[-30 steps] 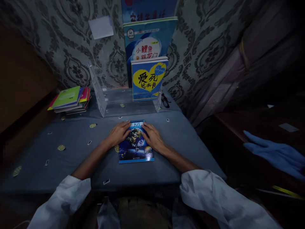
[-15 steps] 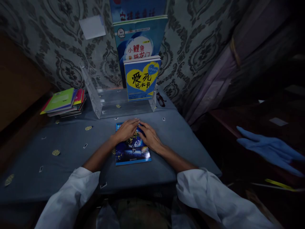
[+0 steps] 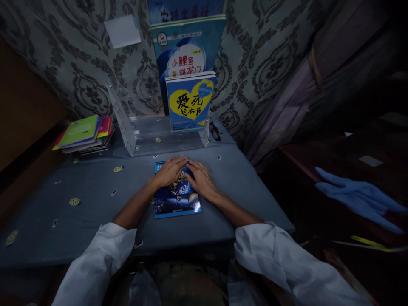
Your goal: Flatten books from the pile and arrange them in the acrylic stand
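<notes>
A dark blue book with space pictures lies flat on the cloth-covered table, its cover facing up. Across its upper left part rests my left hand, fingers stretched out flat. My right hand lies over the upper right side of the cover, also open, with its fingertips close to those of the left. Together the hands hide much of the book's upper half. Beyond them stands a clear acrylic rack, holding a blue book with a yellow heart and taller blue-green books behind it.
To the left sits a stack of colourful books. Dark glasses lie right of the rack. A white card is against the patterned wall. Off to the right, a blue glove lies on a dark red surface beside a curtain.
The camera view has shifted slightly. Both hands stay on the book, with no clear change in their place or in the things around them.
</notes>
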### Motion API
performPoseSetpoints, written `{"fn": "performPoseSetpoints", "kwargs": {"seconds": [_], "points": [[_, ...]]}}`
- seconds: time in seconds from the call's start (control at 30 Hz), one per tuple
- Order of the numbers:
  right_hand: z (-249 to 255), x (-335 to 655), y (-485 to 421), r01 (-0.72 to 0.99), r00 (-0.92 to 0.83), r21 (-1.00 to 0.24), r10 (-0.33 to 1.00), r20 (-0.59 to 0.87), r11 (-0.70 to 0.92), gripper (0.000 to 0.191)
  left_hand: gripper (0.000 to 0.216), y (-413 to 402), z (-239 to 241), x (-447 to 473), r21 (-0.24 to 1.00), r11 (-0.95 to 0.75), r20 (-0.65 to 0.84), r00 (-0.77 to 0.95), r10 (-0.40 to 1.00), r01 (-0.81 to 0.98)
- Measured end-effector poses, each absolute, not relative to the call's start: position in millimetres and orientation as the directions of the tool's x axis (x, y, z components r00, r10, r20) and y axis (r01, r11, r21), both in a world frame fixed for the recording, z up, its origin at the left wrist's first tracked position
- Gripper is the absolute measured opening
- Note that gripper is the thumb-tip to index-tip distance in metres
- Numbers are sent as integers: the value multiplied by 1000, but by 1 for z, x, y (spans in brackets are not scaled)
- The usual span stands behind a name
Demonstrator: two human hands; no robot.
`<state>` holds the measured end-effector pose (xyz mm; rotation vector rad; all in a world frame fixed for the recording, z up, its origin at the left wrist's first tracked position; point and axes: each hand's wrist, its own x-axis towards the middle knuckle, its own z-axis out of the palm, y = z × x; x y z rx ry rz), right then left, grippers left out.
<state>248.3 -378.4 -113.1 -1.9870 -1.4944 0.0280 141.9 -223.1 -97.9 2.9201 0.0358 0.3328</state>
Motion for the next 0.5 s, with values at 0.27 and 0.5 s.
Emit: {"fn": "performPoseSetpoints", "kwargs": {"seconds": [0.27,0.5], "points": [[-108,246,-380,861,348,-481,879,325,-164,45,44,-225,-98,140,201,-979,241,968,74,24],[-115,246,-379,869,345,-471,869,354,-153,44,40,-228,-95,130,157,-985,258,960,106,67]]}}
